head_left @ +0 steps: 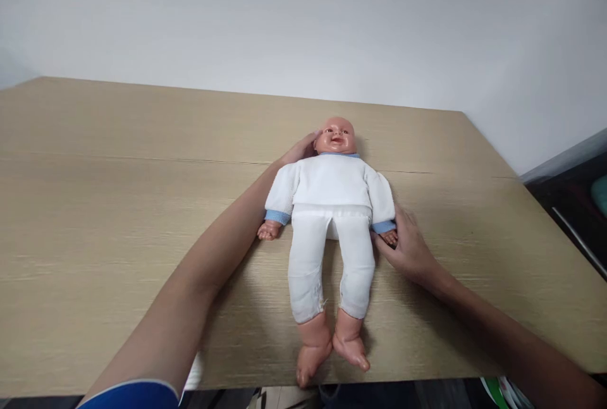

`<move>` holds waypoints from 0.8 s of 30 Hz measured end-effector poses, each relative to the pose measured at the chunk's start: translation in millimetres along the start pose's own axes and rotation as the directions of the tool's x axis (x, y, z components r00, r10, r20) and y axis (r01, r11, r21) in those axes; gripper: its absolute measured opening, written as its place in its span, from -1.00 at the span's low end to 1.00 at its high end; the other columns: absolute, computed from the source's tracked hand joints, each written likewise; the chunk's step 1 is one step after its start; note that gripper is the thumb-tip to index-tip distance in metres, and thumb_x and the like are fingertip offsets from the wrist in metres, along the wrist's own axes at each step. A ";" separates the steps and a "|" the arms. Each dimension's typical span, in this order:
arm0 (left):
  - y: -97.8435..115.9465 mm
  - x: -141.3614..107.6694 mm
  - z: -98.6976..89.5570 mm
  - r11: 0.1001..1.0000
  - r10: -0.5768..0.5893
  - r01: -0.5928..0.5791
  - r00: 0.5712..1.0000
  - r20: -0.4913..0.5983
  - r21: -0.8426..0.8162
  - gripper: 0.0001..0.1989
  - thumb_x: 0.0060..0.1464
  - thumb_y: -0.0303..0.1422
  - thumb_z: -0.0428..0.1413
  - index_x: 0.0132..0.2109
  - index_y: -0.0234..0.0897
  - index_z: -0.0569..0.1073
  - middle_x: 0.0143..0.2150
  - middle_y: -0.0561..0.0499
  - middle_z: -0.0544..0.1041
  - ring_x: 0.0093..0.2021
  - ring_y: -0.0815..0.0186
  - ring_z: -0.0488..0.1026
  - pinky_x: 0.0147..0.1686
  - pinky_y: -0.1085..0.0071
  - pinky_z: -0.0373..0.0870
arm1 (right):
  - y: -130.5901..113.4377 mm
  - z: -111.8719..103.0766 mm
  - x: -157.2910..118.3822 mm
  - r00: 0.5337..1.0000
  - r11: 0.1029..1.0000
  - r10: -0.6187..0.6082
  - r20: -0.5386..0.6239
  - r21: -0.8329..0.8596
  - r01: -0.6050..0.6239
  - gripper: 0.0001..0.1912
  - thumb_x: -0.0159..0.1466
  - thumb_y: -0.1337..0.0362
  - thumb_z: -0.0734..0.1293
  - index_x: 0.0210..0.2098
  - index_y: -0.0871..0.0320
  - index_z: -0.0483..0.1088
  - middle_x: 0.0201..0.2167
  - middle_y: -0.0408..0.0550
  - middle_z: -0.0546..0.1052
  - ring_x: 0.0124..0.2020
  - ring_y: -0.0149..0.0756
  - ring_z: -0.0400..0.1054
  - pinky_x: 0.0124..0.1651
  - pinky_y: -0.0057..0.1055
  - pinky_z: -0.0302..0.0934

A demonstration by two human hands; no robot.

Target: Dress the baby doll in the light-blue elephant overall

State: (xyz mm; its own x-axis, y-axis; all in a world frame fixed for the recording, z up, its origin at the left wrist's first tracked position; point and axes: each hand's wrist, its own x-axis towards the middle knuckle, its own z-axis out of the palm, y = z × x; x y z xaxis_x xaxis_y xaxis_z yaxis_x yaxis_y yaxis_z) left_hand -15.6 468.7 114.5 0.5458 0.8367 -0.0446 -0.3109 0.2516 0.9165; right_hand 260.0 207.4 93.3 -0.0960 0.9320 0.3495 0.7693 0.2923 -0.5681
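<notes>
A baby doll [332, 188] in a white top with blue cuffs and white trousers lies face up on the wooden table [118, 207], its head toward the wall and its bare feet near the front edge. My left hand [302, 148] is at the side of the doll's head and shoulder, its fingers partly hidden behind the head. Beside the doll's hip, my right hand [408, 248] is around the doll's hand and blue cuff, with some fingers tucked under the doll.
A pale wall [284, 23] rises behind the table's back edge. Dark furniture with a green item [599, 194] stands beyond the right edge. Green and white things [497, 391] show below the front edge.
</notes>
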 end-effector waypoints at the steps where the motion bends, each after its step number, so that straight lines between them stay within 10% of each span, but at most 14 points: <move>1: 0.1 -4.2 -2.2 1.000 0.026 -0.026 1.000 -0.013 0.008 -0.42 0.38 0.09 0.25 0.24 -0.29 0.68 0.35 -0.22 0.71 0.56 -0.16 0.47 0.64 -0.04 0.33 | 0.3 0.2 0.6 1.000 1.000 -0.002 -0.002 0.001 0.002 -0.49 0.42 0.09 0.41 0.29 0.14 0.38 0.09 0.24 0.62 0.12 0.23 0.46 0.23 0.15 0.38; 12: 17.1 -109.2 -19.2 0.908 0.088 -0.037 0.991 -0.105 0.417 -0.16 -0.03 -0.03 0.59 0.38 -0.12 0.63 0.56 -0.17 0.51 0.62 -0.26 0.36 0.64 -0.13 0.29 | 8.0 6.5 6.8 1.000 0.999 -0.018 -0.001 -0.038 0.017 -0.53 0.45 0.09 0.36 0.25 0.19 0.38 0.12 0.34 0.61 0.15 0.28 0.45 0.24 0.21 0.38; 19: 16.8 -102.3 -10.1 0.832 0.180 -0.069 0.972 -0.150 0.551 -0.14 -0.06 0.06 0.59 0.32 -0.20 0.63 0.53 -0.23 0.52 0.55 -0.22 0.41 0.57 -0.05 0.35 | 22.4 18.8 24.6 0.999 0.998 0.006 -0.054 -0.059 -0.009 -0.42 0.43 0.09 0.37 0.36 0.19 0.36 0.16 0.34 0.62 0.19 0.29 0.45 0.32 0.24 0.35; 24: 21.8 -106.9 -9.0 0.741 0.247 -0.028 0.940 -0.233 0.671 -0.18 -0.02 0.06 0.53 0.29 -0.24 0.57 0.48 -0.28 0.53 0.49 -0.21 0.44 0.54 -0.10 0.34 | 5.6 3.0 7.3 0.997 0.998 0.041 -0.064 -0.053 -0.044 0.02 0.45 -0.02 0.39 0.67 0.35 -0.06 0.56 0.58 0.32 0.55 0.44 0.25 0.51 0.39 0.21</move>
State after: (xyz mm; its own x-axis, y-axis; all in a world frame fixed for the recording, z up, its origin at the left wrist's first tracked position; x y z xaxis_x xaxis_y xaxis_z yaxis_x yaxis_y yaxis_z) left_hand -87.8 389.1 135.7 0.2549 0.9626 0.0917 0.2760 -0.1633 0.9472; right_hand 261.8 216.4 90.4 -0.0242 0.9277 0.3726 0.8053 0.2389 -0.5426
